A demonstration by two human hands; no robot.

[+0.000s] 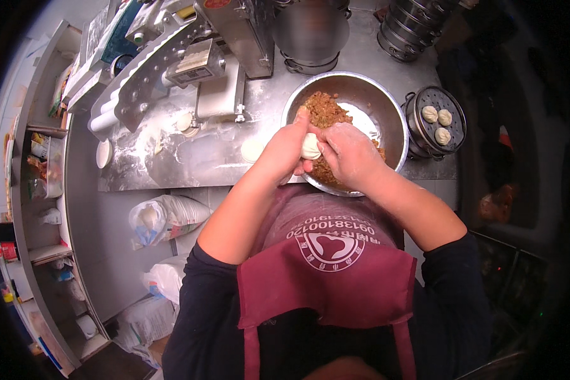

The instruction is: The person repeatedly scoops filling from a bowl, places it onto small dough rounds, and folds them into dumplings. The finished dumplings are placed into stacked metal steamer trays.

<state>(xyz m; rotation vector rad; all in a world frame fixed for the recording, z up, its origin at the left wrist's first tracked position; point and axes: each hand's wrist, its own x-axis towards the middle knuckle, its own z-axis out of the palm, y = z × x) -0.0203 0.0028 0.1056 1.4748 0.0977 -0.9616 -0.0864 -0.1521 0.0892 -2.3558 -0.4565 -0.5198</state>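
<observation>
My left hand [289, 147] cradles a pleated dough bun [310, 146] over the near left part of a large steel bowl [393, 102]. The fingertips of my right hand [349, 152] pinch the bun's pleats from the right side. Minced filling [324, 108] lies in the bowl below and beyond both hands. Left of the bowl, a round dough wrapper [252, 150] rests on the floured steel table [180, 166]. To the right, three pleated buns [430, 114] sit on a perforated steamer tray [425, 99].
A dough machine [218, 95] with rollers and a short belt stands at the back left, with several wrappers [185, 122] by its belt end. Steamer pots [311, 64] stand behind the bowl, and stacked steamers [401, 38] at the back right. Filled bags [171, 216] are below the table's front edge.
</observation>
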